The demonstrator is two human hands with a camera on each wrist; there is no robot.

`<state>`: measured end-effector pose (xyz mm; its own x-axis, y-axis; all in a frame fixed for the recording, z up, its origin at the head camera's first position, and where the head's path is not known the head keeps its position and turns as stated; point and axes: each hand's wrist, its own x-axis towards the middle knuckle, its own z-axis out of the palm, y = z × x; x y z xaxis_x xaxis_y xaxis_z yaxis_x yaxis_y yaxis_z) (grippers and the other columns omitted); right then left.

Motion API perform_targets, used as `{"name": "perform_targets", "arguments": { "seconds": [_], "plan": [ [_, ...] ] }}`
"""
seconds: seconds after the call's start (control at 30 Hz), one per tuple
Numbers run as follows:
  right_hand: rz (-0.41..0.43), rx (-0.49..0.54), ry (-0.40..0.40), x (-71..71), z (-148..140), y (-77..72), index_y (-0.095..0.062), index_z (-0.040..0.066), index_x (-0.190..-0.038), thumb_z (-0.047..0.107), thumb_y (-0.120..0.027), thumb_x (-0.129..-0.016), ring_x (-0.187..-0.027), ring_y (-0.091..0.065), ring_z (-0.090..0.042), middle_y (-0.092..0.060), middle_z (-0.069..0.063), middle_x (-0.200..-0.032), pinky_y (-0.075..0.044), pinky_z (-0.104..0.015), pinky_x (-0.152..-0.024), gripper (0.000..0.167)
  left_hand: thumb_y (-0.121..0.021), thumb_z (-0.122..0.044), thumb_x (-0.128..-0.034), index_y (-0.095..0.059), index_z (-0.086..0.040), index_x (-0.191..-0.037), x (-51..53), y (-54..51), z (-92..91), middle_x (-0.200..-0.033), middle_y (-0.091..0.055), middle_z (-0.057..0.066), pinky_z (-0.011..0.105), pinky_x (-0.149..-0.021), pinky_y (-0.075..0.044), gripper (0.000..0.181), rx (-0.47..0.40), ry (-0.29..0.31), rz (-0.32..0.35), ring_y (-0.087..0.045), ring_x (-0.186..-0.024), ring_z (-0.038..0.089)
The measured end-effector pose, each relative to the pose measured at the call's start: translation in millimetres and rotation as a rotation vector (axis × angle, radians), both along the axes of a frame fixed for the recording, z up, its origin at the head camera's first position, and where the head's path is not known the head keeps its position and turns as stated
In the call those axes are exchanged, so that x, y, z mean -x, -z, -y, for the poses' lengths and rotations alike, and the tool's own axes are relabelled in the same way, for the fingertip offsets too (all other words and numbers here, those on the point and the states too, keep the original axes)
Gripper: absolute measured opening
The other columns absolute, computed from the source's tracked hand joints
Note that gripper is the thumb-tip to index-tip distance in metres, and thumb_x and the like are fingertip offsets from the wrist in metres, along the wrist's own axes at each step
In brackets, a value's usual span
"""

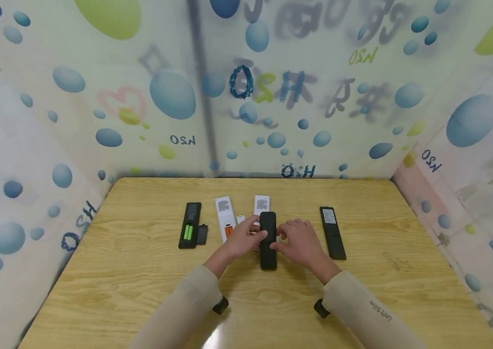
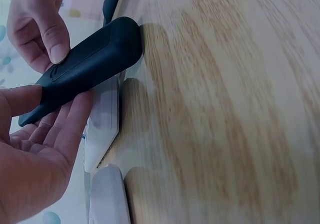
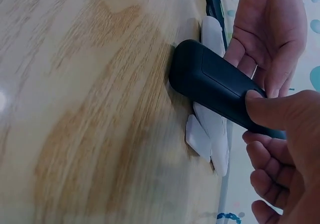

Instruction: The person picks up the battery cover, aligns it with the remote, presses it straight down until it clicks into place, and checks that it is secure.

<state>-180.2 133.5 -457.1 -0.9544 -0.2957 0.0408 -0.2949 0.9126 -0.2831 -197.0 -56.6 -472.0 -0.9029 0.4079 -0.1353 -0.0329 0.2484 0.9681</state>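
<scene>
Both hands hold a black remote control (image 1: pixel 268 254), back side up, a little above the table. A battery cover seam shows on its back in the wrist views. My left hand (image 1: pixel 244 236) grips it from the left, thumb on one edge and fingers underneath. From the other side my right hand (image 1: pixel 302 243) pinches it, its thumb (image 3: pixel 267 108) pressed on the cover and fingers curled below. Behind the held remote lie a white remote (image 1: pixel 262 203), partly hidden, and another white remote (image 1: pixel 224 213) with orange batteries (image 1: pixel 228 230) in its open compartment.
At the left lies a black remote (image 1: pixel 192 213) with green batteries (image 1: pixel 188 232), its loose cover (image 1: pixel 202 234) beside it. Another black remote (image 1: pixel 333 237) lies at the right. A small white piece (image 1: pixel 240 219) sits between the white remotes. Patterned walls border the wooden table (image 1: pixel 142 291).
</scene>
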Motion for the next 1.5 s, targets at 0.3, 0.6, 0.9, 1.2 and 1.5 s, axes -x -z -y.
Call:
{"name": "perform_targets", "arguments": {
  "seconds": [0.3,0.6,0.9,1.2,1.5],
  "plan": [
    [0.000,0.010,-0.002,-1.5,-1.8,-4.4,-0.073,0.017,-0.096,0.049,-0.076,-0.079,-0.083,-0.050,-0.015,-0.062,0.007,-0.081,-0.041,-0.039,-0.085,0.036,-0.058,-0.013,-0.0982,-0.050,-0.010,-0.134,-1.9,-3.7,-2.2,-0.115,-0.066,0.023,0.044,-0.077,-0.060,0.036,-0.006,-0.012,0.024,-0.070,-0.091,0.027],
    [-0.034,0.007,-0.024,-1.7,-2.5,-2.3,-0.073,0.016,-0.098,0.052,-0.080,-0.073,-0.084,-0.052,-0.016,-0.065,0.005,-0.083,-0.042,-0.040,-0.084,0.044,-0.058,-0.011,-0.0976,-0.052,-0.009,-0.132,-2.9,-3.0,-2.0,-0.112,-0.067,0.022,0.044,-0.075,-0.060,0.035,-0.014,-0.017,0.008,-0.071,-0.089,0.026],
    [-0.016,0.004,0.005,1.1,2.2,-0.2,-0.073,0.015,-0.095,0.048,-0.082,-0.074,-0.082,-0.049,-0.016,-0.064,0.003,-0.081,-0.040,-0.039,-0.082,0.040,-0.060,-0.016,-0.0972,-0.052,-0.011,-0.133,-2.3,1.1,-1.2,-0.112,-0.068,0.021,0.044,-0.076,-0.060,0.036,0.038,-0.014,-0.028,-0.069,-0.092,0.025],
    [-0.005,0.001,0.031,3.9,5.5,-1.7,-0.074,0.018,-0.093,0.044,-0.078,-0.079,-0.079,-0.048,-0.014,-0.061,0.008,-0.077,-0.041,-0.039,-0.083,0.030,-0.059,-0.015,-0.0978,-0.050,-0.012,-0.135,-3.5,2.3,-0.5,-0.116,-0.067,0.022,0.047,-0.077,-0.060,0.038,0.011,-0.024,-0.011,-0.070,-0.095,0.031],
    [0.018,0.005,0.007,4.1,3.6,-0.6,-0.074,0.016,-0.096,0.045,-0.078,-0.079,-0.081,-0.050,-0.015,-0.063,0.007,-0.080,-0.042,-0.040,-0.085,0.034,-0.059,-0.015,-0.0973,-0.053,-0.011,-0.132,-2.5,3.5,-2.6,-0.113,-0.068,0.021,0.043,-0.075,-0.060,0.036,0.024,-0.042,-0.020,-0.070,-0.093,0.026]
  ]
}}
